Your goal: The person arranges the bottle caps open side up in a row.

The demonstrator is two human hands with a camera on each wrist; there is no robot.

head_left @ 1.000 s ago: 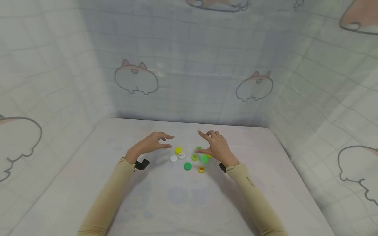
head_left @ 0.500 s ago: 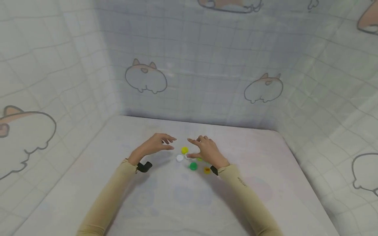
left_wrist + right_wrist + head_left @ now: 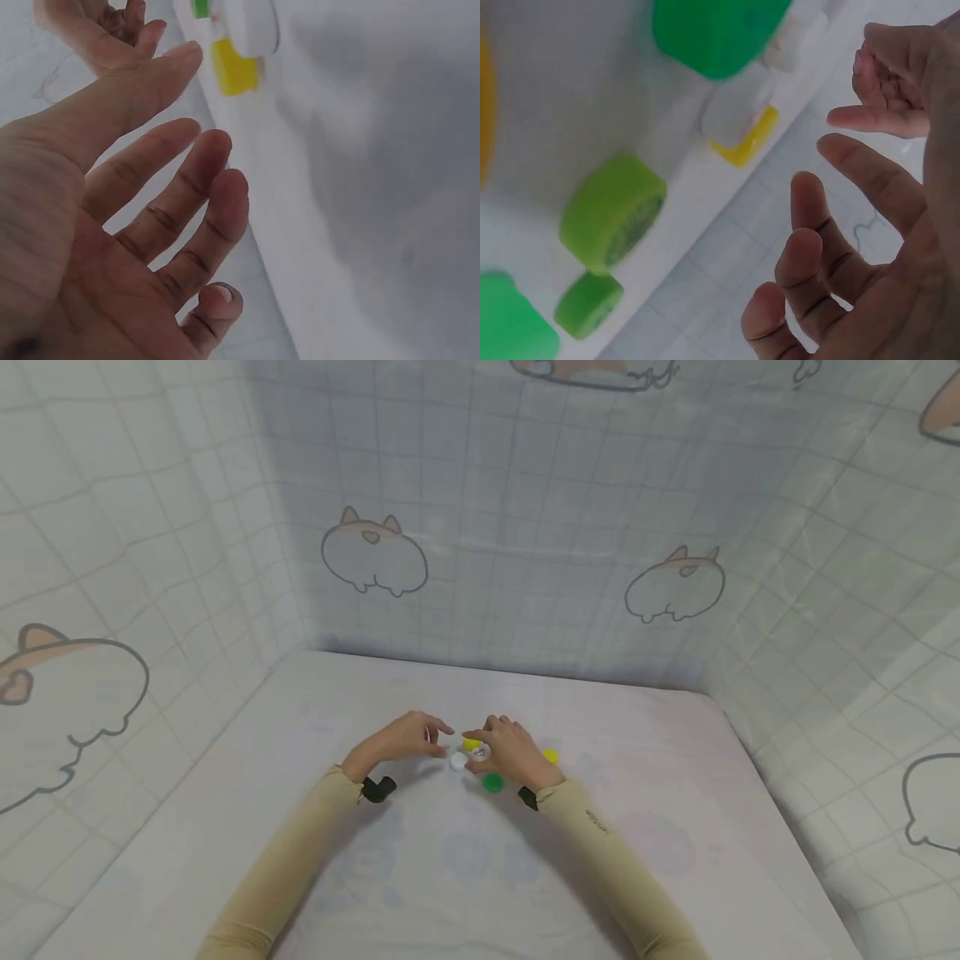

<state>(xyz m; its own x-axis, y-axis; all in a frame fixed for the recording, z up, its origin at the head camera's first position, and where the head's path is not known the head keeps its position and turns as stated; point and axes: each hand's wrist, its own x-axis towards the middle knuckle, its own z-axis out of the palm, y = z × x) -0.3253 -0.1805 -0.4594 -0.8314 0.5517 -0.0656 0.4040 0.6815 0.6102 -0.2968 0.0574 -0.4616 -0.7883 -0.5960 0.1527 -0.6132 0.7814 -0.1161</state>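
Several plastic bottle caps lie on the cloth-covered table between and below the hands. In the head view a yellow cap [image 3: 471, 745], a plain white cap [image 3: 458, 762], a printed white cap [image 3: 482, 752] and a green cap [image 3: 492, 782] show. My left hand [image 3: 401, 739] hovers left of the white cap, fingers loosely bent, holding nothing. Opposite it, my right hand [image 3: 517, 756] is above the caps with thumb and index finger spread and nothing between them. It hides some caps. The right wrist view shows a light green cap [image 3: 615, 210] apart from the fingers.
Another yellow cap [image 3: 551, 756] lies right of my right hand. A pale patterned cloth covers the table [image 3: 450, 877]. Behind it rises a gridded curtain [image 3: 525, 568] with cartoon animals, and similar curtains close off both sides.
My right hand has moved left over the caps, closer to my left hand. The left hand has shifted slightly right and lower. The head view has turned a little; the caps stay on the table.
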